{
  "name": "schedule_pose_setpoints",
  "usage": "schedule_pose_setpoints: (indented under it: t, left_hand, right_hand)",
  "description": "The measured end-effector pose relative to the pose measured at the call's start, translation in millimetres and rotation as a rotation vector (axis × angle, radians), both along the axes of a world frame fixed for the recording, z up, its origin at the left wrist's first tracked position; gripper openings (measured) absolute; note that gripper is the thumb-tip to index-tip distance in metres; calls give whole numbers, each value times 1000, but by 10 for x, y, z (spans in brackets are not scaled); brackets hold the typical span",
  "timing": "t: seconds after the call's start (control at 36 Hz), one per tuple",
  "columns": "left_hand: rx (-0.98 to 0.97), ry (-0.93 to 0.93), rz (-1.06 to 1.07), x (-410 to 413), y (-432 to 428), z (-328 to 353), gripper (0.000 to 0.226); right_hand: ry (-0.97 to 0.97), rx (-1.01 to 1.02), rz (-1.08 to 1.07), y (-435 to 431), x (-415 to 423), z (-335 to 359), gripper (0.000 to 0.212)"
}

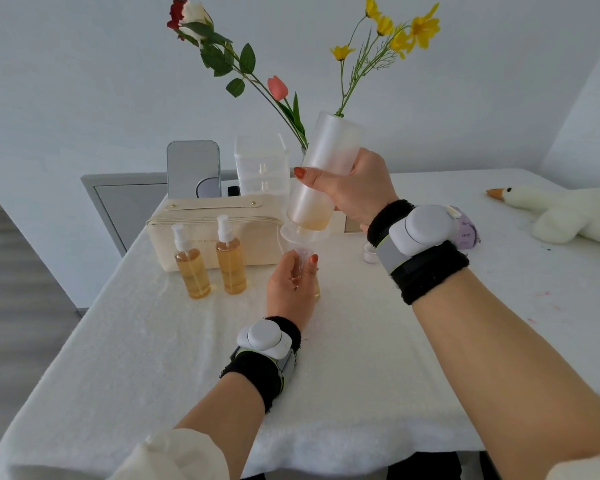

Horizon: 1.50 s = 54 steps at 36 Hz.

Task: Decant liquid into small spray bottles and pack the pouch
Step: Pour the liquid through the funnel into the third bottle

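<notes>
A large frosted bottle [321,168] was tipped neck-down, its mouth resting in a clear funnel [300,237], with the amber liquid pooled at the lower end. The right hand [354,188] clamped it round the middle, thumb across the near face and fingers wrapped behind, the forearm raised and angled in from the right. Directly beneath that grip, the left hand [291,289] curled its fingers and thumb round the funnel's stem and the neck of a small bottle [317,289], most of which the palm hid; the wrist stood low above the white tablecloth [187,358]. Each wrist carried a black band with a white device [420,237]. Just left of the left hand stood two filled spray bottles [192,271], upright and side by side, with the cream pouch [257,233] behind them. A small white cap [369,252] lay under the right wrist. Beyond the raised hand were a clear drawer unit [261,164] and a mirror [193,168]; a plush goose [568,213] lay well off to its right
</notes>
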<state>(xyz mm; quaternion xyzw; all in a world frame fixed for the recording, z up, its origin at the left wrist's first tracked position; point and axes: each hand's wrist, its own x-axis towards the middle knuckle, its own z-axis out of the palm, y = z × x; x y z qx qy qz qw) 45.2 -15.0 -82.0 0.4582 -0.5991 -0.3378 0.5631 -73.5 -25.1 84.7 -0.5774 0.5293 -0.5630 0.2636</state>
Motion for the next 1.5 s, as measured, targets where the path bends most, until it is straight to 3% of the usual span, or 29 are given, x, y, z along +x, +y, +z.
schedule_pose_setpoints:
  t: [1.5]
  left_hand:
    - [-6,20,-8,11,37,22,55]
  right_hand:
    - [20,-37,13,23,12,-36,37]
